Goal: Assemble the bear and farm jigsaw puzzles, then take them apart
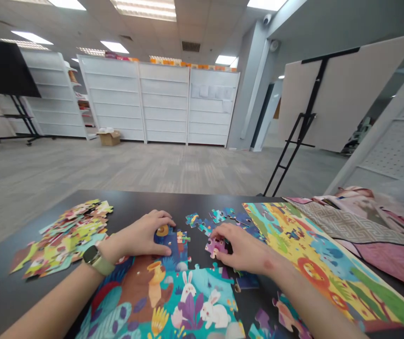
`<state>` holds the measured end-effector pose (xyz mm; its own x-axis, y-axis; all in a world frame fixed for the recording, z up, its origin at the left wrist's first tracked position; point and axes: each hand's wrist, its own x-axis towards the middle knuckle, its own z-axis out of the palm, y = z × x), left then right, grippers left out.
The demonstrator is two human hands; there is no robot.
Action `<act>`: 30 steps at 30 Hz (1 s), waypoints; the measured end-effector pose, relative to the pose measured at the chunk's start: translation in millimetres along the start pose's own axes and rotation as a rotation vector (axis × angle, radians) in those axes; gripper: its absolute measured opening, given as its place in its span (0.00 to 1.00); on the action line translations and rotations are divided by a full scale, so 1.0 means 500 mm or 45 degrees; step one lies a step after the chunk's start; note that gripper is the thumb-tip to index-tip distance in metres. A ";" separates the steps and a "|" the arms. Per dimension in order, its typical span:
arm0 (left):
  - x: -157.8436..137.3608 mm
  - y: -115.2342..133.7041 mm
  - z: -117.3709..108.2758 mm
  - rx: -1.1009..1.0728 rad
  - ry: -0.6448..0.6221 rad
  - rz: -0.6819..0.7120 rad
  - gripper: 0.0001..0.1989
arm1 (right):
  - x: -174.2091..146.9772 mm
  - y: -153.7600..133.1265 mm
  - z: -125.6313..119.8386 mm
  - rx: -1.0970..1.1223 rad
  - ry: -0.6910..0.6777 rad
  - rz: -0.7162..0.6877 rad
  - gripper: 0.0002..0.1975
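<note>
A partly joined jigsaw puzzle (173, 301) with white rabbits and a brown bear lies on the dark table in front of me. My left hand (152, 235) rests on its upper left part, fingers spread, thumb on the dark blue pieces; a watch is on that wrist. Right of the puzzle's upper edge, my right hand (232, 240) pinches a purple puzzle piece (216, 246) between thumb and fingers, just above the table. Loose blue pieces (219, 215) lie beyond that hand. More loose pieces (263, 320) sit at the puzzle's lower right, partly under my right forearm.
A heap of green and brown puzzle pieces (71, 235) covers the table's left side. A yellow picture sheet with a lion (312, 272) lies on the right, beside pink and patterned cloth (360, 226). Past the table stand a black easel (304, 122) and white shelves (162, 101).
</note>
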<state>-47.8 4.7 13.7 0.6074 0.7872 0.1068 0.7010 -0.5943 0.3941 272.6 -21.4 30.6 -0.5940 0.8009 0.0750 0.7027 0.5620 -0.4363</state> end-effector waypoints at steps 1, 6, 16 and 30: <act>0.000 0.000 0.000 0.001 0.002 0.001 0.31 | -0.002 0.000 -0.002 -0.005 0.006 0.013 0.15; 0.000 0.002 -0.001 -0.004 0.003 -0.003 0.30 | -0.008 0.003 -0.010 -0.020 -0.023 0.056 0.16; -0.001 -0.002 0.002 0.008 -0.008 -0.013 0.31 | -0.006 0.007 0.009 0.060 0.002 -0.067 0.22; 0.001 0.001 0.003 -0.003 -0.050 -0.065 0.31 | 0.001 0.118 -0.045 -0.392 0.167 0.577 0.23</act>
<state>-46.7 4.4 12.3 0.5850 0.8095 0.0502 0.7306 -0.5528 0.4007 322.7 16.8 25.3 -0.1663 0.9843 0.0600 0.9698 0.1742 -0.1707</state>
